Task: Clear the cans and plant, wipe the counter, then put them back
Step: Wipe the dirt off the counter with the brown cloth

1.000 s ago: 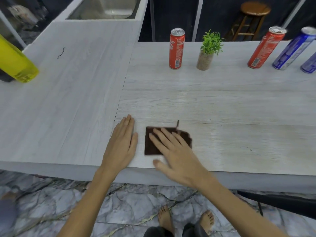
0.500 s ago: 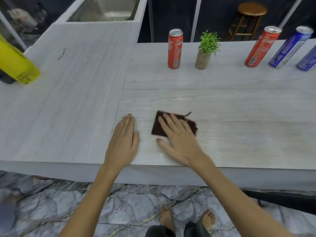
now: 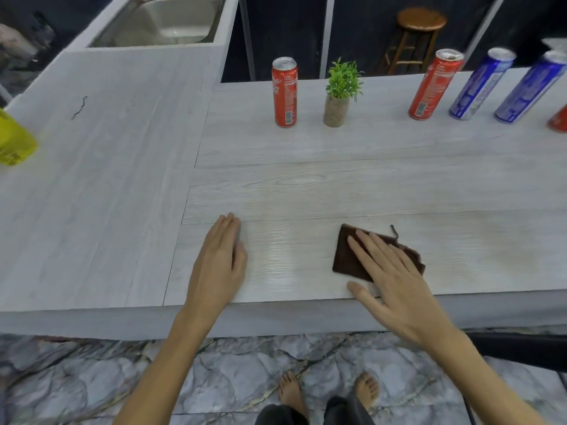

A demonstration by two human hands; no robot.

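Pale wood counter [image 3: 306,185] under me, sink [image 3: 165,23] far left. My left hand [image 3: 219,265] lies flat, fingers straight, on the counter. Back row: red can [image 3: 284,92], plant [image 3: 340,93], more cans [image 3: 478,84]. My right hand [image 3: 395,277] presses flat on the brown cloth [image 3: 349,256].

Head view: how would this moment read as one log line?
step: wiping | right hand flat on cloth | left hand flat on counter | cans, plant at back

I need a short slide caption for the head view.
Right hand presses a brown cloth on the counter; left hand rests flat.
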